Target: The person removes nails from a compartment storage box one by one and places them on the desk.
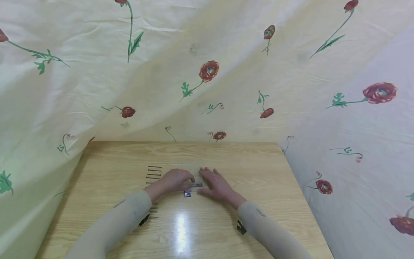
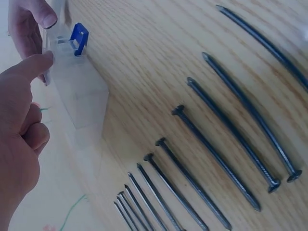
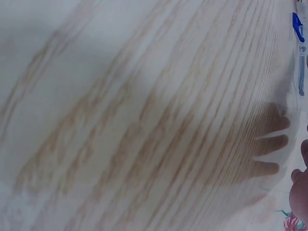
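A clear plastic box (image 2: 79, 91) with a blue latch (image 2: 80, 38) rests on the table between the two hands. My left hand (image 1: 176, 180) grips the box edge from the left, one digit extended onto it and other fingers curled in the left wrist view. The right hand (image 1: 218, 185) lies at the box's right end, its fingers fairly straight and spread, the thumb apart. Little of the right hand (image 3: 299, 190) shows in the right wrist view. A dark narrow strip (image 1: 196, 185) sits between the hands; its kind is unclear.
Several nails (image 2: 219, 154) of graded lengths lie in a row left of the box, under and beside the left forearm. The wooden table (image 1: 258, 162) meets a flowered cloth (image 1: 239, 90) at its back and sides. Light glares off the table's front (image 1: 181, 233).
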Tool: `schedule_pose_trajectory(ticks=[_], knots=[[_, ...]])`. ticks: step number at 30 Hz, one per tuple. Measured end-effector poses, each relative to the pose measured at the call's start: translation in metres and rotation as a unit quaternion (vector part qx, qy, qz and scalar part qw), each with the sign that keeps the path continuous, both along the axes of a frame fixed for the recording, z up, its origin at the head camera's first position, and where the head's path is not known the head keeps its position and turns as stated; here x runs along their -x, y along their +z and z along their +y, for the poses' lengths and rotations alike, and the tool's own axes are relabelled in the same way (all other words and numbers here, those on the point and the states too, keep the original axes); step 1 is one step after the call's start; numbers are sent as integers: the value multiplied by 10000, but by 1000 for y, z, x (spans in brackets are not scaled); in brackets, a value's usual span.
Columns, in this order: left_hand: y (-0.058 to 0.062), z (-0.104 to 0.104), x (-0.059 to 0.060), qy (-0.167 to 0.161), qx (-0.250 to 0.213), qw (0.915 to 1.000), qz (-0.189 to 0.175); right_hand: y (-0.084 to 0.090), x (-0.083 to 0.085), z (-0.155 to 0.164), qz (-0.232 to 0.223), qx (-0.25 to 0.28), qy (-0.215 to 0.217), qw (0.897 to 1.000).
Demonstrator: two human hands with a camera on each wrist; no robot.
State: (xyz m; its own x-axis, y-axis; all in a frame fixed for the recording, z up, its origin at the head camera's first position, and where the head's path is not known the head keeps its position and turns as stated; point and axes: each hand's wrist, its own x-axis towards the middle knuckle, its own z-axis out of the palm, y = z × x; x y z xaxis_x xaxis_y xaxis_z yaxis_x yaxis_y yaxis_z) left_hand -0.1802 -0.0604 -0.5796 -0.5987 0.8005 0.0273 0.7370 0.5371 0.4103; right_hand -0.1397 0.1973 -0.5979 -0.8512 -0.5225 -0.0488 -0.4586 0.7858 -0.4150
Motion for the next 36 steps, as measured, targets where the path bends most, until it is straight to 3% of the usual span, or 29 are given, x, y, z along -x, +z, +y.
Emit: schedule_pose_trajectory(ticks=[9, 23, 32, 36], knots=[[1, 8, 4, -281, 225, 9993, 115, -5, -1, 1, 124, 101, 2, 9999], [8, 23, 5, -786, 827, 9890, 941, -6, 2, 2, 190, 123, -10, 9997], [-1, 27, 6, -557, 728, 9943, 541, -5, -1, 1, 157, 166, -38, 9997], [-1, 30, 6, -524, 892, 9929, 580, -4, -3, 0, 147, 217, -43, 9996]])
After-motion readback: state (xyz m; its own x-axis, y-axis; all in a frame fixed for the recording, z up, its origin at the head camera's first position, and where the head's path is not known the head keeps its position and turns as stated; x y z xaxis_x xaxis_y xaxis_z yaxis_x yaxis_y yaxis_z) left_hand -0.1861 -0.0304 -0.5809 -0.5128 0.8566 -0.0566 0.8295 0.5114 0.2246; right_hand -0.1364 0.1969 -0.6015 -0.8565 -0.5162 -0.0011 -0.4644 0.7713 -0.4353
